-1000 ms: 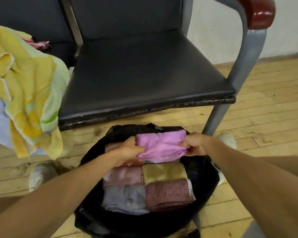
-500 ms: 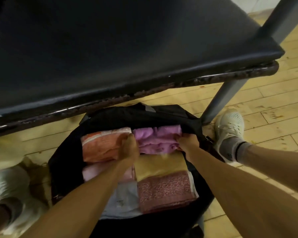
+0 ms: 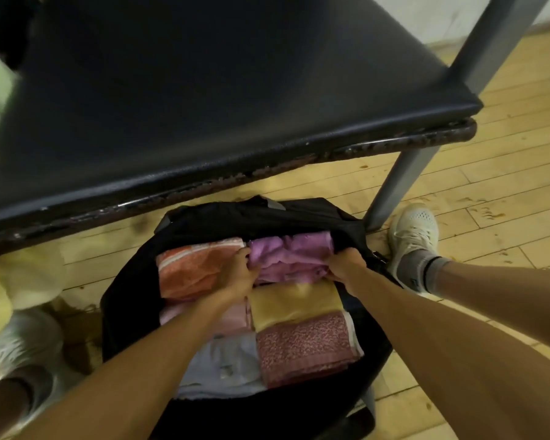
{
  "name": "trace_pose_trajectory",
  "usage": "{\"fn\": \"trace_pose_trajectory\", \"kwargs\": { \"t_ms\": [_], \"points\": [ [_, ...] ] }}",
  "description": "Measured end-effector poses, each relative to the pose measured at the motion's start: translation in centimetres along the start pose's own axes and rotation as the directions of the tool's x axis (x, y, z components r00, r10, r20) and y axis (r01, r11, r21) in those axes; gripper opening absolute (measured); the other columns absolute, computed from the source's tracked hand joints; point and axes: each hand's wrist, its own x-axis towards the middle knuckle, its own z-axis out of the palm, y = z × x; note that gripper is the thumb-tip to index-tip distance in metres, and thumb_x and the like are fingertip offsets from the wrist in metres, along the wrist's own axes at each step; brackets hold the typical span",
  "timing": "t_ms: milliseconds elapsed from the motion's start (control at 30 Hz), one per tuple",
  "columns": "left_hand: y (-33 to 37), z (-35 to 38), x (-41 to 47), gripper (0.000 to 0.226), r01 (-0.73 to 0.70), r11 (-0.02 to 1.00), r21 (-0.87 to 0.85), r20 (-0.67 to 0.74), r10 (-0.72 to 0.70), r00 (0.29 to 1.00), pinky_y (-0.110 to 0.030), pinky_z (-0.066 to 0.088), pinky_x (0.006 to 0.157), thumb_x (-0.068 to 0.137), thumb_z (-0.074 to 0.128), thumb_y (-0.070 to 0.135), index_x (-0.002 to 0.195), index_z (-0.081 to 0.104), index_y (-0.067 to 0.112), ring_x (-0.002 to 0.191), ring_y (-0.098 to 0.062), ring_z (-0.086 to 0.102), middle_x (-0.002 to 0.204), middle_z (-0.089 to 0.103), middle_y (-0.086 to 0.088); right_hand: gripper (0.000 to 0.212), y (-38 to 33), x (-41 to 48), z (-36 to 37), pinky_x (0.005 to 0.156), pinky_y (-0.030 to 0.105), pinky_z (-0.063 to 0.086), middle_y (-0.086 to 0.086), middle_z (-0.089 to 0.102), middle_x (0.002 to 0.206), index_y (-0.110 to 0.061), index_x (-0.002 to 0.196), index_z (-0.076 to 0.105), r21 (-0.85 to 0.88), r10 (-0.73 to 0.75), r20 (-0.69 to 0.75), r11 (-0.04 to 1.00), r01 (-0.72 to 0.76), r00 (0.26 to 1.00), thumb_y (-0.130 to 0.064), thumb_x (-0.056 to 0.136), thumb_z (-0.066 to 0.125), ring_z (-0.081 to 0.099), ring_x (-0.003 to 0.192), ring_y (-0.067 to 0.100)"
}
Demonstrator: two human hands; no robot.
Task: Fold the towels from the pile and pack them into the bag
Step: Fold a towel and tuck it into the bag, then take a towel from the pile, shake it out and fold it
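The black bag on the wooden floor holds folded towels in two rows. An orange towel, pink towel and pale blue towel lie on the left. A purple towel, yellow towel and maroon patterned towel lie on the right. The purple towel lies at the far end, between the grips. The left grip clasps its left edge and the right grip its right edge, fingers curled. Both forearms reach forward and down.

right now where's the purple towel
Head view: the purple towel sits far right in the bag, beside the orange towel, beyond the yellow towel, held by left hand and right hand.
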Motion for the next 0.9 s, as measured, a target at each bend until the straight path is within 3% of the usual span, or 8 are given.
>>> {"fn": "trace_pose_trajectory", "kwargs": {
  "t_ms": [67,167,267,333,433,500,667,900],
  "points": [
    [0.8,-1.8,-1.1,0.027,-0.045,0.999,0.005,0.088,0.044,0.995,-0.039,0.049,0.081,0.090,0.056,0.004,0.117,0.059,0.000,0.101,-0.033,0.064,0.109,0.066,-0.016,0.022,-0.7,-1.4,-0.9,0.080,0.039,0.060,0.019,0.066,0.102,0.003,0.111,0.059,-0.024,0.000,0.071,1.000,0.001,0.997,-0.008,0.093,0.062,0.069,0.090,0.030],
    [3.0,-5.1,-4.0,0.014,-0.090,0.994,-0.054,0.162,0.098,0.982,-0.029,0.044,0.076,0.091,0.058,-0.004,0.104,0.063,-0.001,0.085,-0.007,0.062,0.097,0.062,-0.008,0.016,-2.2,-3.8,-2.4,0.072,0.031,0.058,0.013,0.065,0.090,-0.001,0.094,0.059,-0.230,-0.117,0.118,0.963,0.141,0.986,-0.017,0.093,0.058,0.066,0.078,0.027],
    [5.5,-9.1,-7.4,0.024,-0.121,0.989,-0.084,0.202,0.136,0.970,-0.015,0.048,0.068,0.091,0.061,0.000,0.115,0.062,-0.002,0.089,-0.015,0.063,0.105,0.067,-0.011,0.014,-5.0,-9.2,-4.0,0.063,0.028,0.057,0.015,0.060,0.076,-0.001,0.080,0.061,-0.323,-0.238,0.213,0.898,0.298,0.948,-0.007,0.091,0.053,0.062,0.065,0.023],
    [7.0,-12.1,-9.5,0.027,-0.143,0.985,-0.094,0.211,0.160,0.964,-0.012,0.050,0.065,0.092,0.059,0.002,0.119,0.061,0.002,0.083,-0.012,0.065,0.103,0.068,-0.008,0.010,-7.2,-13.0,-4.7,0.080,0.035,0.056,0.015,0.062,0.081,0.001,0.088,0.065,-0.322,-0.284,0.304,0.868,0.378,0.909,-0.003,0.090,0.056,0.064,0.075,0.024],
    [9.3,-16.4,-12.5,0.021,-0.178,0.978,-0.105,0.164,0.193,0.967,-0.020,0.054,0.072,0.096,0.053,0.004,0.113,0.063,0.010,0.087,-0.016,0.068,0.107,0.068,-0.008,0.028,-10.4,-18.1,-5.4,0.098,0.039,0.052,0.018,0.066,0.107,0.008,0.119,0.059,-0.276,-0.354,0.419,0.828,0.488,0.836,-0.007,0.096,0.055,0.066,0.106,0.031],
    [10.4,-19.0,-15.1,0.018,-0.204,0.973,-0.109,0.126,0.217,0.968,-0.025,0.055,0.077,0.097,0.051,0.007,0.110,0.063,0.011,0.091,-0.019,0.070,0.104,0.070,-0.008,0.028,-12.3,-21.4,-5.5,0.095,0.034,0.053,0.017,0.063,0.112,0.005,0.122,0.057,-0.262,-0.396,0.480,0.786,0.560,0.782,-0.010,0.100,0.050,0.066,0.104,0.030],
    [10.1,-25.6,-19.1,0.018,-0.286,0.953,-0.097,0.010,0.289,0.957,-0.025,0.056,0.081,0.096,0.052,0.010,0.108,0.066,0.015,0.091,-0.019,0.071,0.099,0.073,-0.007,0.017,-16.8,-27.3,-3.9,0.057,0.020,0.054,0.011,0.070,0.091,-0.002,0.104,0.067,-0.095,-0.681,0.368,0.650,0.754,0.634,-0.014,0.098,0.056,0.066,0.063,0.016],
    [4.9,-32.8,-20.9,0.014,-0.236,0.970,0.060,-0.244,0.244,0.939,-0.036,0.054,0.081,0.093,0.059,0.009,0.101,0.066,0.017,0.089,-0.026,0.069,0.097,0.070,-0.011,0.011,-22.5,-31.3,4.2,0.065,0.023,0.056,0.001,0.073,0.086,-0.020,0.089,0.070,0.024,-0.823,0.328,0.497,0.867,0.463,-0.016,0.094,0.061,0.068,0.074,0.012]
  ]
}}
